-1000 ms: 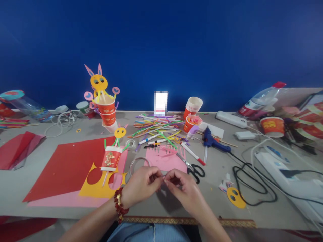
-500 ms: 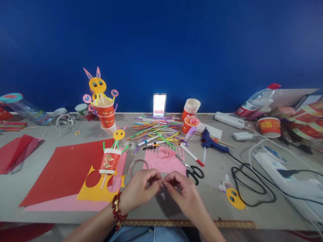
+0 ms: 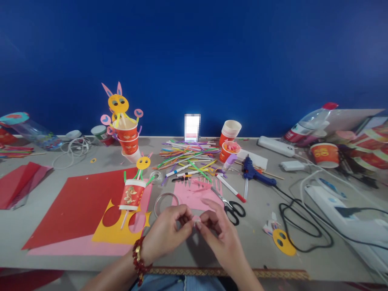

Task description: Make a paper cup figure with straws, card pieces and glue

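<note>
Between the fingertips of both hands sits a small pale pink piece (image 3: 197, 219), mostly covered, perhaps paper. My left hand (image 3: 172, 226) pinches its left side, fingers curled. My right hand (image 3: 216, 228) pinches the right side with the thumb, its index finger raised and stretched forward. Just beyond the hands lies a pink sheet (image 3: 194, 197) with a fringed far edge. Black-handled scissors (image 3: 233, 210) rest on its right, blades over the sheet. A clear tape roll (image 3: 165, 201) lies by my left hand.
A paper cup figure (image 3: 132, 195) lies on red (image 3: 81, 206) and yellow sheets (image 3: 104, 232) at left. Pipe cleaners (image 3: 188, 153) are heaped at the back. A blue glue gun (image 3: 257, 174), its black cable and a yellow rabbit face (image 3: 283, 241) are at right. Stacked cup figures (image 3: 129, 135) stand back left.
My right index finger has lifted and straightened away from the pinch. More of the pink piece now shows between my fingertips. The things on the table have stayed put.
</note>
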Action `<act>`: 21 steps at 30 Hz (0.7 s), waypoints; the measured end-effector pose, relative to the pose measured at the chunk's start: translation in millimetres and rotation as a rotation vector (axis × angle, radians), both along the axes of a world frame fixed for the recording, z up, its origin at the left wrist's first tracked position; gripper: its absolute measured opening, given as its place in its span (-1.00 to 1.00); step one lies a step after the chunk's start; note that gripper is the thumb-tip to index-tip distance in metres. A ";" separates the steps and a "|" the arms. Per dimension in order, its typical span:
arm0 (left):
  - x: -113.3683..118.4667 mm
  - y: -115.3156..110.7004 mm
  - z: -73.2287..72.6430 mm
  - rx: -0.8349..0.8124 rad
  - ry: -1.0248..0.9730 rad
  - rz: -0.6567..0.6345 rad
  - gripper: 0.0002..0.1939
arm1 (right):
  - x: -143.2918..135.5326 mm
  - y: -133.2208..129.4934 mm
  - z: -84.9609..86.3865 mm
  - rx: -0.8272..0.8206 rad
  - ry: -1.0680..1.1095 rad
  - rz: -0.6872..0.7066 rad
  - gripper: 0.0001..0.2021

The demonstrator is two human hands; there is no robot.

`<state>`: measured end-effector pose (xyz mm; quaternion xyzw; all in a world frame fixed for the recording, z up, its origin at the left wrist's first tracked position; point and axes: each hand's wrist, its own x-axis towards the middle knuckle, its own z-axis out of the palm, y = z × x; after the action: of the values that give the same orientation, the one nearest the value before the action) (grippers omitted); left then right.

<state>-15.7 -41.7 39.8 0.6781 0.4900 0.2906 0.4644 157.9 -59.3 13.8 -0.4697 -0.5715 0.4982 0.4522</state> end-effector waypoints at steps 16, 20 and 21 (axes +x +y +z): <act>1.3 -3.0 -4.7 -0.064 -0.114 -0.016 -0.74 | -0.3 4.8 2.3 -0.010 -0.015 -0.033 -0.78; -1.5 -0.2 -4.8 -0.084 -0.127 -0.013 -0.75 | 2.0 7.3 2.7 0.042 -0.035 0.015 -0.78; -2.9 1.1 -3.2 -0.081 -0.121 -0.025 -0.76 | 2.9 9.0 4.6 0.056 -0.058 0.052 -0.79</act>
<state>-18.5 -40.6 36.6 0.6460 0.4637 0.3053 0.5239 160.8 -50.3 18.4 -0.4560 -0.6102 0.4797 0.4354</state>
